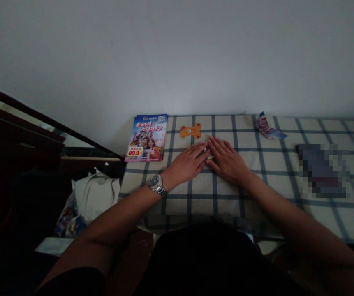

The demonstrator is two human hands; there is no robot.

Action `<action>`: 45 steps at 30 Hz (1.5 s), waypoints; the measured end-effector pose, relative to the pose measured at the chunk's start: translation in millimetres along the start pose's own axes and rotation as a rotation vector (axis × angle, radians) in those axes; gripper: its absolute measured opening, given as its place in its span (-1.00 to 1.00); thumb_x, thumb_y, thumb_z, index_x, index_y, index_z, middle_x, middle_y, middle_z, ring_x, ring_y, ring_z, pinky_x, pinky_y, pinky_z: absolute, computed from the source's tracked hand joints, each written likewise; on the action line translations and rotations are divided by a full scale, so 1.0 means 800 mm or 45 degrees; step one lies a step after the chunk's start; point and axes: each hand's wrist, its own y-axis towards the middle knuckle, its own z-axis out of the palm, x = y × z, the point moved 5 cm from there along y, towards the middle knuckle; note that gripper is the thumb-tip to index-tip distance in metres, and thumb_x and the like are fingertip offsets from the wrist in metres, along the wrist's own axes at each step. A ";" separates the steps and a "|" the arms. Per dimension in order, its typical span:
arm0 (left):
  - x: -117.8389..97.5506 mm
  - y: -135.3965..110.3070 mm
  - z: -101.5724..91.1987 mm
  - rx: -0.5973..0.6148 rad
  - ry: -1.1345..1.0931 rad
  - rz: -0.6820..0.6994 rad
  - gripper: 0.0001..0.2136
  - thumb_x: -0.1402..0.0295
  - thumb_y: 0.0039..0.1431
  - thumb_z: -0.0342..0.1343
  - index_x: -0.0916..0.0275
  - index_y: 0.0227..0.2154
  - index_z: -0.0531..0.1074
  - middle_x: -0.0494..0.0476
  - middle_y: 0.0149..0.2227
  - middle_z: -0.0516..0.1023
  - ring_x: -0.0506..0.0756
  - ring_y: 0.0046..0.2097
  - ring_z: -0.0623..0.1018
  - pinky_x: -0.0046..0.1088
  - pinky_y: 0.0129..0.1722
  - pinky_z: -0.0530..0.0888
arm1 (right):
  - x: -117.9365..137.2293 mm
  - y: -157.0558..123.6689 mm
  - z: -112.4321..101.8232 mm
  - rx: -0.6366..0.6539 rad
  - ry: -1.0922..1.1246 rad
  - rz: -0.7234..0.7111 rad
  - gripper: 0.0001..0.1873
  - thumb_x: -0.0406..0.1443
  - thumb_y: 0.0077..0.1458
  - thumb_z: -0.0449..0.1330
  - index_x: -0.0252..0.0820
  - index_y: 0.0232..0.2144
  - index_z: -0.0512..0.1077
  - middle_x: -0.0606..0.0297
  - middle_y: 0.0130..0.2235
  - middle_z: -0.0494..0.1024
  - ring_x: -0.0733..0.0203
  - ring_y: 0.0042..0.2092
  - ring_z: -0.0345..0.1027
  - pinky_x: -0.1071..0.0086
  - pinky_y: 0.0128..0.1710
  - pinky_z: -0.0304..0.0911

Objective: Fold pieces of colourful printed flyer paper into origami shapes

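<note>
My left hand point(190, 160), with a metal watch point(157, 185) on the wrist, lies palm down on the checked tablecloth point(203, 201). Beside it my right hand point(226, 159) also rests flat, the fingertips of both meeting. Both hands are open, fingers stretched out. Between and under them shows a small piece of something coloured point(210, 157), mostly covered, so its kind cannot be made out. Just beyond the hands lies an orange bear-shaped cutout point(190, 130). Left of it is a stack of printed flyers point(147, 137).
A crumpled scrap of printed paper point(268, 128) lies at the back right. Further right is a dark blurred-out object point(321, 170). A white wall point(195, 57) borders the table's back. A white bag point(96, 193) stands down at the left, near a dark wooden frame point(13, 139).
</note>
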 end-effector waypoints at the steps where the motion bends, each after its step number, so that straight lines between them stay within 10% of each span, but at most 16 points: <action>1: 0.000 -0.003 0.000 -0.001 0.006 -0.009 -0.58 0.35 0.51 -0.01 0.25 0.35 0.28 0.32 0.41 0.29 0.22 0.47 0.28 -0.07 0.49 0.22 | 0.001 0.000 0.000 0.001 -0.004 0.000 -0.19 0.05 0.48 -0.09 -0.29 0.54 -0.07 0.02 0.55 -0.04 -0.05 0.56 -0.17 -0.05 0.54 -0.20; 21: 0.004 -0.015 -0.003 0.111 0.116 0.010 -0.53 0.13 0.55 -0.08 0.20 0.38 0.28 0.22 0.50 0.18 0.18 0.53 0.14 -0.09 0.55 -0.01 | -0.010 -0.002 -0.008 -0.036 0.145 -0.043 -0.31 -0.04 0.51 -0.10 -0.22 0.51 0.06 0.00 0.52 0.10 -0.04 0.54 -0.04 -0.10 0.51 -0.06; 45: 0.020 0.006 -0.009 -0.045 0.027 0.088 -0.71 0.15 0.48 0.09 0.06 0.13 0.53 0.19 0.04 0.49 0.22 0.11 0.46 -0.13 0.16 0.50 | -0.022 -0.014 -0.034 -0.179 0.305 -0.274 -0.71 -0.30 0.34 0.25 -0.13 0.08 0.59 0.04 0.14 0.60 -0.11 0.13 0.52 -0.08 0.13 0.51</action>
